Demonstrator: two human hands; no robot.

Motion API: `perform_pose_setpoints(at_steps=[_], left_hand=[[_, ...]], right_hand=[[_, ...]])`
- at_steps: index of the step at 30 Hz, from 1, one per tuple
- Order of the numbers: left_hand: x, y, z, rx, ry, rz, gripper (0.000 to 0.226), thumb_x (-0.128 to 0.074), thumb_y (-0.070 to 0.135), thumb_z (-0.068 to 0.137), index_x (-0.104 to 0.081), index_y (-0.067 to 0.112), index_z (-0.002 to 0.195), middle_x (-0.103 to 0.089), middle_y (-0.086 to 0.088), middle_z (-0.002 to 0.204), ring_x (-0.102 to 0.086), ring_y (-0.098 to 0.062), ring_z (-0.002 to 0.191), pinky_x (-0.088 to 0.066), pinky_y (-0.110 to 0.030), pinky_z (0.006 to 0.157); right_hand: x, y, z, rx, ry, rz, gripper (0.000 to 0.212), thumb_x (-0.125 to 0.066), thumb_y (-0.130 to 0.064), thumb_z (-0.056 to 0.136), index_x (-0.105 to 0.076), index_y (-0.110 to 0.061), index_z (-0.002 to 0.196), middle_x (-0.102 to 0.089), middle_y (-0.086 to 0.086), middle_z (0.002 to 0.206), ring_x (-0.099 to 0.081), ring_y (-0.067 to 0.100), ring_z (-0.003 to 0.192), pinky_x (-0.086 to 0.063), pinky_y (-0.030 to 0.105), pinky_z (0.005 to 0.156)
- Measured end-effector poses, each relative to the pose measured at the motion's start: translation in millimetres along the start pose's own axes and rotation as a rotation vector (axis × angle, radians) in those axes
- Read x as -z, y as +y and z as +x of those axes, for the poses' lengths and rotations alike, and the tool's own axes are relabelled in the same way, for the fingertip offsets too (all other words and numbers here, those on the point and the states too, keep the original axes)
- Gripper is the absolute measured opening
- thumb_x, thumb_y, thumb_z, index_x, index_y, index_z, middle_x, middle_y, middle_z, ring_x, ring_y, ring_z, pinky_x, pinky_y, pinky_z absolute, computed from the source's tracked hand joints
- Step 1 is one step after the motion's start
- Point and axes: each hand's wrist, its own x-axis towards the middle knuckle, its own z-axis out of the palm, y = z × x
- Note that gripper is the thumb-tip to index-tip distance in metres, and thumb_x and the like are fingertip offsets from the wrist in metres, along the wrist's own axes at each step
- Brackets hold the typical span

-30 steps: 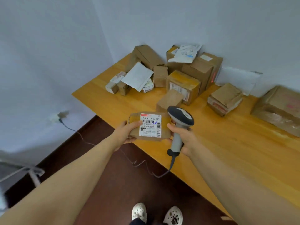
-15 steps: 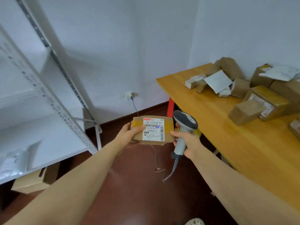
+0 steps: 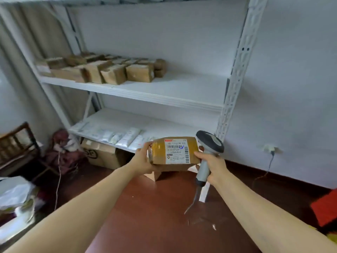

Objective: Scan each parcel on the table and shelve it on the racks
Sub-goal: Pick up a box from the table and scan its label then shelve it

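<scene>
Head view: two bare arms are reaching forward toward one white metal rack (image 3: 237, 70).
Left grip (image 3: 144, 159): is closing round the left end of one parcel (image 3: 158, 152), thumb lying on top and fingers curling underneath.
Right grip (image 3: 212, 165): is wrapping fully round the handle of one scanner (image 3: 209, 143); one finger is lying against the parcel's right end.
Parcel: one brown taped box, being held level in the air between the two grips, in front of the rack's lower shelf (image 3: 164, 121) and above the floor (image 3: 155, 216).
Label (image 3: 176, 152): one white sheet is facing up on the parcel, showing barcodes and a blue tick.
Scanner: its dark head is sitting just beside the parcel's right end, and one cable (image 3: 193, 203) is hanging from the handle.
Middle shelf (image 3: 182, 88): is carrying cardboard boxes (image 3: 140, 72) packed in rows on its left half; blur is hiding the exact count.
Lower shelf: is carrying several white mailers (image 3: 129, 136) lying flat side by side; they are too blurred to count.
Floor under the rack: one large carton (image 3: 102, 154) is standing there, and one small box (image 3: 155, 175) is sitting below the held parcel.
Wall: one socket (image 3: 269, 148) is showing to the right of the rack, with one plug in it.
Left edge: one dark wooden chair (image 3: 16, 143) is standing near some white bags (image 3: 14, 194).
</scene>
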Motion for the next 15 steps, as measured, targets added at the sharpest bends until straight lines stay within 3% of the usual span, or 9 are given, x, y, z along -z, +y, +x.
perform_pose_setpoints(at_steps=[2, 5, 7, 12, 15], left_hand=[[28.2, -9.8, 4.5, 0.019, 0.120, -0.055, 0.089, -0.091, 0.027, 0.056, -0.034, 0.035, 0.123, -0.055, 0.010, 0.103, -0.060, -0.016, 0.100, -0.054, -0.021, 0.077], [71.7, -25.0, 29.2, 0.018, 0.280, 0.004, 0.100, -0.089, 0.041, 0.043, -0.046, 0.022, 0.131, -0.050, 0.003, 0.115, -0.053, -0.015, 0.109, -0.045, -0.026, 0.091], [100.9, -33.3, 55.0, 0.031, 0.373, 0.046, 0.091, -0.092, 0.033, 0.053, -0.049, 0.017, 0.131, -0.047, 0.001, 0.121, -0.046, -0.012, 0.111, -0.037, -0.023, 0.091], [162.4, -30.1, 136.0, 0.127, 0.520, -0.010, 0.069, -0.088, 0.040, 0.061, -0.055, 0.018, 0.116, -0.061, 0.005, 0.105, -0.059, -0.017, 0.100, -0.043, -0.028, 0.077], [193.8, -32.6, 188.0, 0.177, 0.578, -0.039, 0.074, -0.084, 0.049, 0.064, -0.049, 0.016, 0.121, -0.059, 0.001, 0.114, -0.056, -0.017, 0.101, -0.044, -0.030, 0.076]], right_hand=[[-45.4, -5.7, 18.9, 0.018, -0.067, -0.043, 0.030, -0.074, 0.003, 0.077, -0.063, -0.007, 0.102, -0.069, 0.012, 0.088, -0.066, 0.022, 0.072, -0.050, 0.029, 0.058], [-111.2, -16.2, 55.2, 0.073, -0.161, -0.094, 0.023, -0.072, 0.003, 0.078, -0.066, -0.012, 0.095, -0.070, 0.010, 0.089, -0.067, 0.021, 0.075, -0.053, 0.030, 0.063], [-151.0, -23.8, 81.9, 0.086, -0.199, -0.093, 0.026, -0.074, 0.001, 0.077, -0.068, -0.013, 0.097, -0.070, 0.009, 0.092, -0.067, 0.022, 0.080, -0.055, 0.033, 0.073], [-237.9, -50.7, 158.0, 0.090, -0.222, -0.107, 0.035, -0.078, -0.005, 0.075, -0.068, -0.010, 0.109, -0.068, 0.008, 0.093, -0.065, 0.022, 0.084, -0.056, 0.034, 0.079], [-279.7, -65.1, 200.9, 0.075, -0.250, -0.106, 0.033, -0.076, -0.004, 0.077, -0.068, -0.013, 0.108, -0.069, 0.008, 0.089, -0.066, 0.021, 0.082, -0.055, 0.032, 0.076]])
